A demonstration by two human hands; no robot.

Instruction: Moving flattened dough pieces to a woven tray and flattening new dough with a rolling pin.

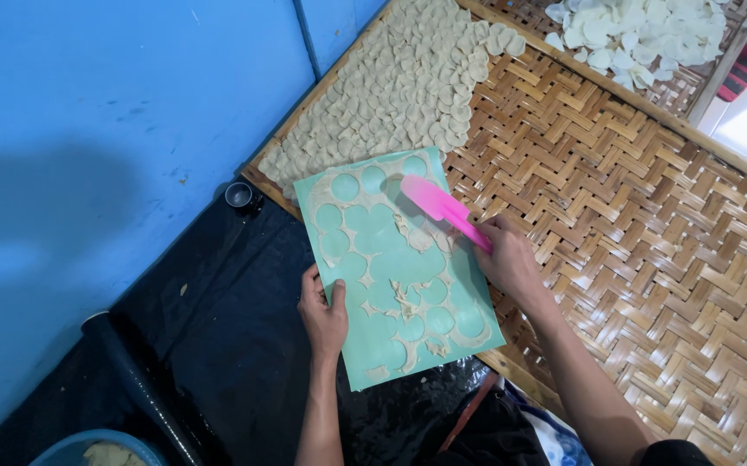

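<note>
A green rectangular board lies at the near edge of a woven bamboo tray. Thin pale dough scraps and round cut-out marks cover the board. My left hand presses flat on the board's left edge, fingers apart. My right hand grips the handle of a pink spatula, whose blade rests on the board's upper part. Several small pale dough rounds lie in overlapping rows on the tray just beyond the board.
A blue wall runs along the left. Black plastic sheeting covers the floor below it. A small dark round cap sits by the tray's corner. A second tray holds white rounds at the top right. A blue basin rim shows bottom left.
</note>
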